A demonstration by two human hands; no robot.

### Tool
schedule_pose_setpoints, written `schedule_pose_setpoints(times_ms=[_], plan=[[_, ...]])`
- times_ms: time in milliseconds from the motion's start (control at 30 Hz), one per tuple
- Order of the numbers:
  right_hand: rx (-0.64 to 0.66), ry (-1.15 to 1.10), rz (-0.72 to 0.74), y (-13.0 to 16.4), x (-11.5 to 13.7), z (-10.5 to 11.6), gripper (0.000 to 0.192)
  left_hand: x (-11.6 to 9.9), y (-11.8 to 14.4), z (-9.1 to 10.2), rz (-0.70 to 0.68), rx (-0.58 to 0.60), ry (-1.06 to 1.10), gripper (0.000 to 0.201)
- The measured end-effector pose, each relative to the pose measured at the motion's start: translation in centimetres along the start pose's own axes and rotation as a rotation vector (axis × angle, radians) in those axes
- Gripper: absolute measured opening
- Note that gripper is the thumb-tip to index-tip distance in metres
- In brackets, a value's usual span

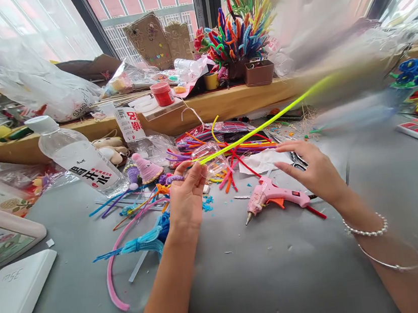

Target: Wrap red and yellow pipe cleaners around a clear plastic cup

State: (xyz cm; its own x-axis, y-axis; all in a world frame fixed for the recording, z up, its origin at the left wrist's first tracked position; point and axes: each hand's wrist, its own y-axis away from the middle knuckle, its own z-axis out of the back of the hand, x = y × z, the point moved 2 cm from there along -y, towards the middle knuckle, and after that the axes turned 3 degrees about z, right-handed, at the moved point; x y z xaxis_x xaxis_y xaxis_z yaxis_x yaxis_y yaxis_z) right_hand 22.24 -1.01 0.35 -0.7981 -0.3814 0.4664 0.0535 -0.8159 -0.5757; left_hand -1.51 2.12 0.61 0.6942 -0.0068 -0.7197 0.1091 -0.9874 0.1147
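Note:
My left hand (187,194) pinches one end of a long yellow-green pipe cleaner (262,127), which stretches up and to the right into a blurred patch. My right hand (315,169) hovers open, fingers spread, just above a pink glue gun (275,196) lying on the grey table (270,281); it holds nothing. Scissors (298,162) lie partly hidden under the right hand. A heap of coloured pipe cleaners (230,146) lies behind both hands.
A water bottle (80,159) lies tilted at the left. Pink and blue pipe cleaners (135,241) sprawl left of my left arm. White boxes (13,297) sit at the near left edge. A wooden sill (225,98) carries a pot of pipe cleaners (243,35) and a red jar (162,93).

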Motion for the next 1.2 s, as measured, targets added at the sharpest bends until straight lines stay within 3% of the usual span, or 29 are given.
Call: schedule_pose_setpoints(times_ms=[100, 167, 300, 467, 767, 1200], plan=[[0.314, -0.007, -0.164, 1.1, -1.4, 0.2, 0.040, -0.1, -0.1, 0.2, 0.010, -0.018, 0.012, 0.024], [0.516, 0.000, -0.162, 2.3, -1.9, 0.1, 0.042, 0.0, -0.2, 0.2, 0.023, -0.025, 0.014, 0.022], [0.676, 0.047, -0.084, 3.9, -2.0, -0.5, 0.036, 0.2, -0.1, 0.1, 0.038, -0.033, 0.012, 0.019], [0.618, 0.109, -0.002, 4.0, -1.5, -1.3, 0.020, 0.2, -0.1, 0.0, 0.049, -0.040, 0.013, 0.018], [0.494, 0.044, -0.004, 4.4, -1.5, -1.2, 0.024, -0.1, -0.1, 0.1, 0.058, -0.062, 0.032, 0.014], [0.470, 0.028, -0.077, 4.9, -1.3, 1.5, 0.026, -0.4, -0.1, 0.2, 0.068, -0.087, 0.097, 0.011]])
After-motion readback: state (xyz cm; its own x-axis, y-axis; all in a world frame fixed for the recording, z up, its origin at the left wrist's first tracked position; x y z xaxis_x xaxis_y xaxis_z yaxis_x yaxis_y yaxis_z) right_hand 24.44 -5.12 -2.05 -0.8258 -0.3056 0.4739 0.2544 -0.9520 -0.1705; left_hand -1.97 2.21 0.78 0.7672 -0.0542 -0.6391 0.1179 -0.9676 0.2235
